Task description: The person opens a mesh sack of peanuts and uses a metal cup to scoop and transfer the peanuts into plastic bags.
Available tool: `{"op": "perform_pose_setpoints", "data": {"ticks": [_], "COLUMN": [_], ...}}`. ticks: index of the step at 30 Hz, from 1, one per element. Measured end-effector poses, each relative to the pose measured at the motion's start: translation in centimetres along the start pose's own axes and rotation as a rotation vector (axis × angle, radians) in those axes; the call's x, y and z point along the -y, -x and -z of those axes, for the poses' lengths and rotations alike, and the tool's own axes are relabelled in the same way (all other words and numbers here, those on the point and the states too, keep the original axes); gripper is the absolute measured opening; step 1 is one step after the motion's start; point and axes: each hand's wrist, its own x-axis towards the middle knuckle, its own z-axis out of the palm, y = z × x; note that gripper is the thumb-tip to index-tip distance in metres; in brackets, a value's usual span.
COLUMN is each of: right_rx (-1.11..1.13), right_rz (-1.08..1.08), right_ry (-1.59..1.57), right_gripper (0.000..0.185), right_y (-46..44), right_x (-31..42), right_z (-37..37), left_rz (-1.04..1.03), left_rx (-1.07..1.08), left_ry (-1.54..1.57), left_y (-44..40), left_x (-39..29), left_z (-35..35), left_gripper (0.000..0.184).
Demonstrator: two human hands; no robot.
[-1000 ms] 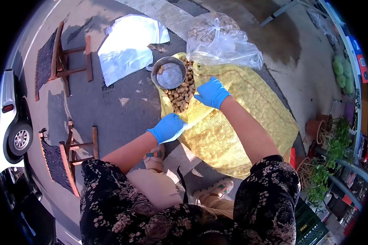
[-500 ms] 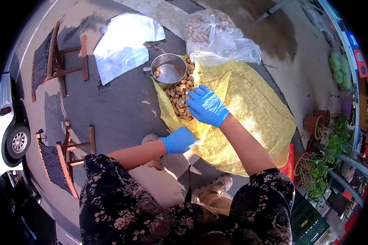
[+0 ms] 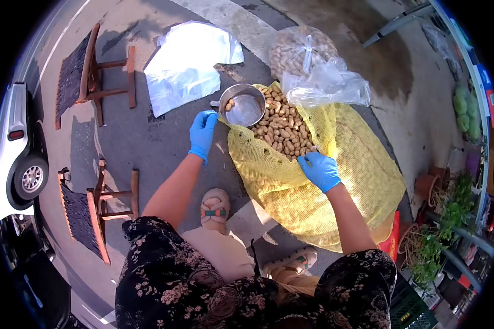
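A yellow mesh sack (image 3: 324,203) lies on the ground with its mouth spread, showing many peanuts (image 3: 282,129). On the peanuts at the left side of the mouth rests a metal cup (image 3: 244,109) with a few peanuts inside. My left hand (image 3: 202,134), in a blue glove, is closed on the sack's edge just below the cup's handle. My right hand (image 3: 319,170), also gloved in blue, pinches the sack's near rim beside the peanuts.
A tied clear bag of peanuts (image 3: 299,52) stands beyond the sack, with a white plastic sheet (image 3: 189,66) to its left. Two folding stools (image 3: 90,74) are at the left. Potted plants (image 3: 444,219) stand at the right.
My left hand has moved up and left to beside the cup. My right hand has shifted right and down along the rim. The sack's mouth is wider, with more peanuts exposed.
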Motion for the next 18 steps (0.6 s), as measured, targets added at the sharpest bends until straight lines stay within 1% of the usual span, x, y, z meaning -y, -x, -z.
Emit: {"op": "perform_pose_setpoints", "data": {"ticks": [2, 3, 5, 7, 8, 10, 11, 14, 15, 18], "right_rx": [-0.145, -0.159, -0.194, -0.246, -0.229, -0.209, -0.238, -0.201, -0.193, -0.203], "right_rz": [-0.034, -0.064, 0.008, 0.097, 0.121, 0.177, 0.179, 0.147, 0.135, 0.114], "right_ry": [-0.109, -0.142, -0.187, -0.231, -0.232, -0.228, -0.246, -0.286, -0.308, -0.321], "right_gripper": [0.033, 0.028, 0.024, 0.018, 0.017, 0.015, 0.015, 0.013, 0.013, 0.013], "right_y": [-0.5, -0.8, -1.1, -0.9, -0.5, -0.4, -0.3, -0.4, -0.5, -1.1], "right_x": [0.5, 0.9, 2.0, 2.9, 3.0, 3.2, 3.3, 3.4, 3.4, 3.4], "right_z": [-0.6, -0.8, -0.5, -0.5, -0.6, -0.4, -0.5, -0.1, -0.1, -0.5], "left_rz": [-0.358, -0.418, -0.534, -0.485, -0.459, -0.276, -0.19, -0.045, -0.068, -0.067], "left_rx": [-0.128, -0.155, -0.216, -0.16, -0.13, 0.019, 0.091, -0.135, -0.181, -0.151], "left_ry": [-0.652, -0.876, -1.328, -1.396, -1.43, -1.378, -1.35, -1.071, -0.875, -0.371], "left_y": [-4.9, -6.7, -9.2, -10.4, -10.8, -12.9, -14.1, -16.8, -17.7, -18.0], "left_x": [0.9, 1.2, 1.5, 1.8, 2.0, 2.5, 2.5, 1.8, 0.9, -4.4], "left_z": [2.8, 3.5, 4.3, 4.2, 4.1, 4.6, 4.8, 4.8, 4.9, 5.2], "left_gripper": [0.033, 0.038, 0.048, 0.045, 0.043, 0.034, 0.029, 0.022, 0.021, 0.019]}}
